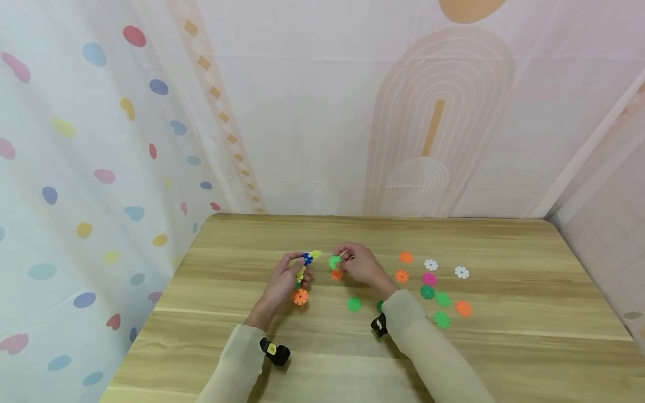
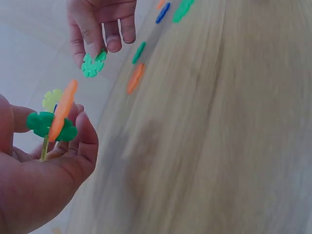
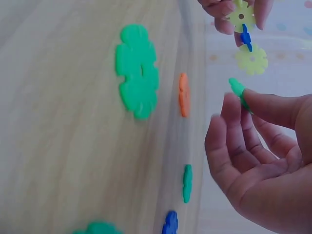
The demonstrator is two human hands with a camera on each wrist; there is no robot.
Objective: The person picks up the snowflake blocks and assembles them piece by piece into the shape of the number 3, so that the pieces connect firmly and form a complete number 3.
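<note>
Item: light-green snowflake disc point(image 1: 335, 261), pinched at fingertips of R hand point(image 1: 364, 268), other fingers loosely curled; lies just R of snowflake-disc cluster point(image 1: 304, 275) gripped in L hand point(image 1: 283, 285), cluster long axis near-upright, both above tabletop point(image 1: 504, 347) centre, small gap btwn.

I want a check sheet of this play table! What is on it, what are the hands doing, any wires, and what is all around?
Surface: wooden table, pale grain.
Job's things: cluster of joined snowflake discs in yellow, blue, green and orange; one light green disc.
Clutter: loose discs on the table's right side: orange, white, pink, green.
Grippers: left hand grips the cluster; right hand pinches the light green disc just beside it.
Cables: nothing seen; a black camera on each wrist.
Surroundings: patterned curtains behind and at the left.
</note>
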